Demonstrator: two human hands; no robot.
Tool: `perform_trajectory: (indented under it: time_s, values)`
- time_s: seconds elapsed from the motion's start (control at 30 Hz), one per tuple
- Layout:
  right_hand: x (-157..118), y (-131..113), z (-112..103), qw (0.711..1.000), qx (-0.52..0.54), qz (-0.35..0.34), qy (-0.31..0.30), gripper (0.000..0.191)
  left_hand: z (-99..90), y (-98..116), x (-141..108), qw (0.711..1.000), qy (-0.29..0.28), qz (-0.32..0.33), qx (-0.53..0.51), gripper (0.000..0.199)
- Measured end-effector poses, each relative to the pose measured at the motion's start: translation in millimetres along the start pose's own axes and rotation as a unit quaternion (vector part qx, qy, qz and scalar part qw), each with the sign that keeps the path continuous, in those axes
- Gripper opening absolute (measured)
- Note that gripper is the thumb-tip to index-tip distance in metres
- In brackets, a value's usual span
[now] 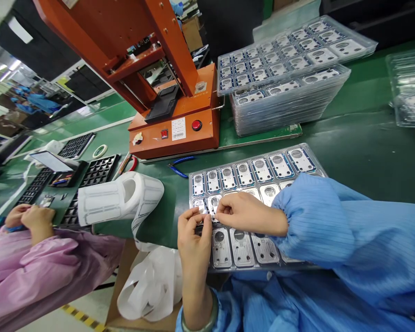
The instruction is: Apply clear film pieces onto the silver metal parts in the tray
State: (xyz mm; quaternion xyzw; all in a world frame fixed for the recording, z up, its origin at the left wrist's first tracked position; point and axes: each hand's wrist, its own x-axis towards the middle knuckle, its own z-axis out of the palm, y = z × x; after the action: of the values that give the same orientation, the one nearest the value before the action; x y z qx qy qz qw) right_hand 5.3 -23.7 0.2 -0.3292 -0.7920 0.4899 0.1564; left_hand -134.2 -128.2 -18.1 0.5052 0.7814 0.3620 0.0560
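Observation:
A clear plastic tray [317, 162] lies on the bench before me, holding rows of silver metal plates [245, 175], the far row edged in blue. My left hand [194, 237] is at the tray's left side, thumb and fingers drawn together over a plate in the middle row. Coming from the right, my right hand [246, 213] pinches close beside those fingertips, over the neighbouring plate [214, 203]. Small dark marks or pieces show between the hands. What either set of fingertips holds is too small and covered to make out.
An orange press [174, 138] stands behind, beside stacked plate trays [283, 108]. A roll of white labels [124, 196] trails into a cardboard box [121, 295]. Blue-handled pliers [180, 165] lie behind the tray. At left, a co-worker in pink sleeves [48, 263] handles small parts.

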Motion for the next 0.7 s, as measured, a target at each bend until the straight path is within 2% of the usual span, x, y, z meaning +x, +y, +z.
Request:
perform_trajectory:
  time_s: [0.4,0.7]
  values:
    - [-0.5,1.3,-0.1,0.999,-0.022,-0.026,0.012,0.013,-0.6,-1.1,0.0,1.000,0.005,0.017,0.009,0.015]
    - [-7.0,-0.2,-3.3,0.986,-0.133,-0.102,0.000,0.016,-0.2,1.3,-0.7,1.000,-0.013,0.013,0.008,0.011]
